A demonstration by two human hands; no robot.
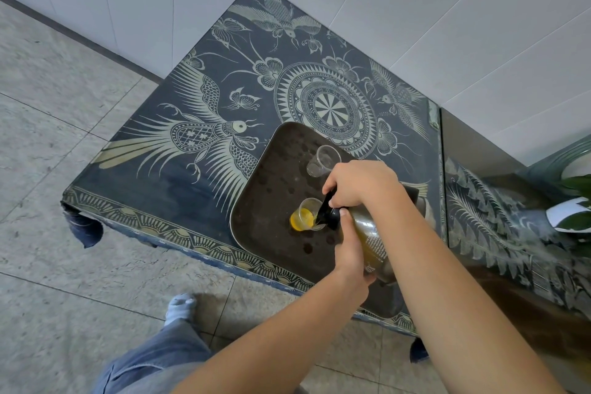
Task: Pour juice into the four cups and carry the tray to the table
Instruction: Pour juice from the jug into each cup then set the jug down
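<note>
A dark tray lies on a low patterned table. Two clear plastic cups show on it. The nearer cup holds a little orange juice at its bottom. The farther cup looks empty. A glass jug with orange juice and a black spout is tilted, its spout over the nearer cup's rim. My right hand grips the jug's top at the black handle. My left hand holds the jug's body from below. My arms hide the tray's right part, so any other cups there are out of sight.
A white tiled wall runs behind the table. A second patterned surface adjoins on the right, with a potted green plant at its edge. Grey floor tiles lie to the left. My leg in jeans and a socked foot stand near the table's front.
</note>
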